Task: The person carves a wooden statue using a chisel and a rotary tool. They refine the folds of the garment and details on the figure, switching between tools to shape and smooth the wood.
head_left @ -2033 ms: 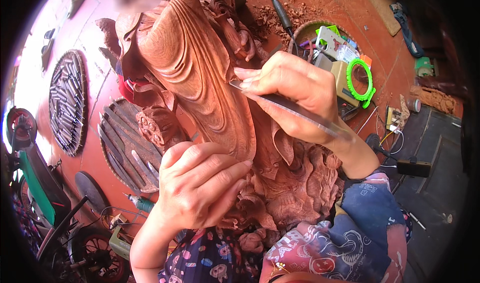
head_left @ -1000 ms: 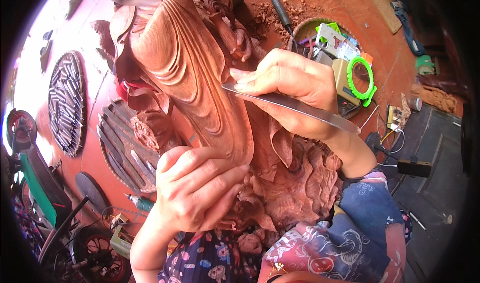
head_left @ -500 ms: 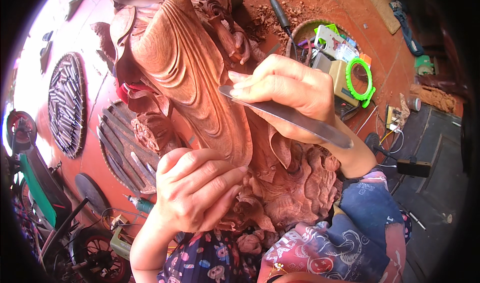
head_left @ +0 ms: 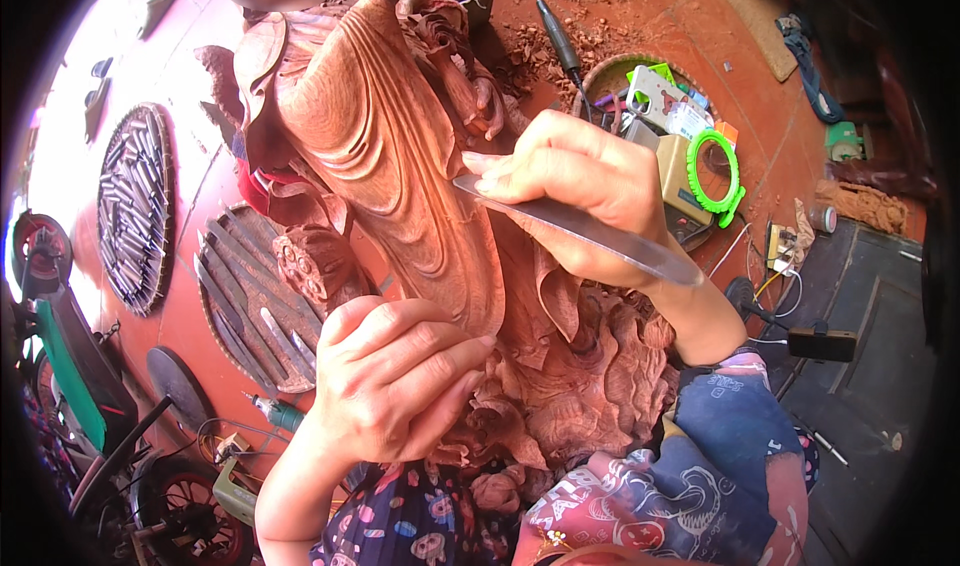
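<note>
- Nearest, 6 o'clock: printed clothing [head_left: 430, 521] over the lap, below the carving's base.
- Left hand [head_left: 400, 376], 7 o'clock: fingers curled, lying against the lower carving; cannot tell whether anything is inside.
- Right hand [head_left: 590, 181], 2 o'clock: closed, gripping a flat metal blade [head_left: 610, 241]. Tip points to 10 o'clock, at the edge of the carved drapery; contact unclear.
- Reddish wooden carving [head_left: 370, 146]: from the lap through centre to 11 o'clock; folds smooth, base rough.
- 9 o'clock: round tray [head_left: 268, 288] of long, narrow tools.
- 2 o'clock: bright green ring [head_left: 693, 181] by a beige box [head_left: 675, 166].
- Farther, between 9 and 10: basket [head_left: 170, 206] of metal rods [head_left: 135, 201].
- Farther, 1 o'clock: dark pen-shaped tool [head_left: 557, 38] beside wood chips.
</note>
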### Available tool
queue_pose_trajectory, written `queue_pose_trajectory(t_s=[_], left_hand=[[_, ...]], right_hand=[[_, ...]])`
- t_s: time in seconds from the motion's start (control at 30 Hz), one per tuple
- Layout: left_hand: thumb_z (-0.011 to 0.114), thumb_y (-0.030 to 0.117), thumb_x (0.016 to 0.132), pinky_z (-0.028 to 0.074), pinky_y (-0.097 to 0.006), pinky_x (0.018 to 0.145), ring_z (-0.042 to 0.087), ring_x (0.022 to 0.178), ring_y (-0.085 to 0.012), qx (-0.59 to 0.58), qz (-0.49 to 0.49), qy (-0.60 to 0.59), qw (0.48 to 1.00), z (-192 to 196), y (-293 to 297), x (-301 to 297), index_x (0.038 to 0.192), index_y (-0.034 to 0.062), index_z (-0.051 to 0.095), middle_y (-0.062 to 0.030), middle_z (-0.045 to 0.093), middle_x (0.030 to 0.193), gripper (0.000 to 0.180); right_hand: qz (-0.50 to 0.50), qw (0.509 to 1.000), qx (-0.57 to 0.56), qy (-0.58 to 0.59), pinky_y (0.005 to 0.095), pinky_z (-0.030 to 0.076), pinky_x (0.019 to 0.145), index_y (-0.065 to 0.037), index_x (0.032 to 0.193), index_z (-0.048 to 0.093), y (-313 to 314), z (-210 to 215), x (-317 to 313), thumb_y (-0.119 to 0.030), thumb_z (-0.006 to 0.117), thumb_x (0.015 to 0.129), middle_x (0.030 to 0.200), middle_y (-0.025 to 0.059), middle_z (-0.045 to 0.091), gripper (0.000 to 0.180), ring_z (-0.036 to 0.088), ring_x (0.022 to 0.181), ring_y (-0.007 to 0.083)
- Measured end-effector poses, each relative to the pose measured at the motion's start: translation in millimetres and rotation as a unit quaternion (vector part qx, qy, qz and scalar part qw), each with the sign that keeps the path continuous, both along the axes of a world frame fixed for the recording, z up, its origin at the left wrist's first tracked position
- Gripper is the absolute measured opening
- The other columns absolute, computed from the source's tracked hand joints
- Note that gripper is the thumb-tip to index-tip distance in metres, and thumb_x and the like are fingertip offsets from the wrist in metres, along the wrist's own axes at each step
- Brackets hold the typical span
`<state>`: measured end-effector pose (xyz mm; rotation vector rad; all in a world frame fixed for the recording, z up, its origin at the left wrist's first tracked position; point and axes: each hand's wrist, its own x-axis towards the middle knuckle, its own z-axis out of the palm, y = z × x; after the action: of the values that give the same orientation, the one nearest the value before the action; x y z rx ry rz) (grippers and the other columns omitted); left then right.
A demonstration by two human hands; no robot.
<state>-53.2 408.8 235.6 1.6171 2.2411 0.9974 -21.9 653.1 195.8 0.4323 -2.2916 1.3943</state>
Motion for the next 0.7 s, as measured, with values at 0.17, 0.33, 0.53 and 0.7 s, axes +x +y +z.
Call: queue_pose_trajectory(t_s=[0.17,0.33,0.53,0.7], left_hand=[[0.072,0.014,0.078,0.044,-0.038,0.087,0.067,0.094,-0.0229,-0.003,0.010,-0.016,1.000,-4,-3,4,0.102,0.0090,0.079,-0.0032,0.073,0.093,0.026],[0.074,0.016,0.079,0.045,-0.036,0.084,0.066,0.093,-0.0189,0.004,0.004,0.004,1.000,-2,-2,1,0.103,0.0093,0.076,-0.0009,0.071,0.094,0.025],[0.072,0.016,0.078,0.044,-0.039,0.089,0.067,0.095,-0.0235,0.003,0.018,-0.019,1.000,-3,-3,5,0.103,0.0100,0.079,-0.0036,0.073,0.094,0.027],[0.072,0.016,0.078,0.043,-0.039,0.089,0.067,0.095,-0.0235,0.013,0.021,-0.022,0.999,-5,-4,5,0.103,0.0099,0.079,-0.0035,0.073,0.093,0.026]], right_hand=[[0.034,0.999,0.016,-0.012,0.0441,0.063,0.089,0.004,0.091,0.070,4,-2,9,0.011,0.077,0.080,0.079,0.0121,0.063,0.014,0.070,0.075,0.0233],[-0.010,0.999,0.046,-0.016,0.0438,0.064,0.088,0.005,0.091,0.070,-5,5,7,0.012,0.076,0.080,0.078,0.0126,0.063,0.015,0.070,0.076,0.0229],[-0.015,1.000,0.013,-0.022,0.0427,0.064,0.085,0.005,0.088,0.069,-6,7,3,0.013,0.077,0.078,0.076,0.0122,0.062,0.015,0.063,0.070,0.0207],[0.003,0.998,0.041,-0.046,0.0395,0.064,0.083,0.006,0.089,0.068,-6,10,12,0.016,0.074,0.079,0.075,0.0116,0.062,0.015,0.063,0.069,0.0191]])
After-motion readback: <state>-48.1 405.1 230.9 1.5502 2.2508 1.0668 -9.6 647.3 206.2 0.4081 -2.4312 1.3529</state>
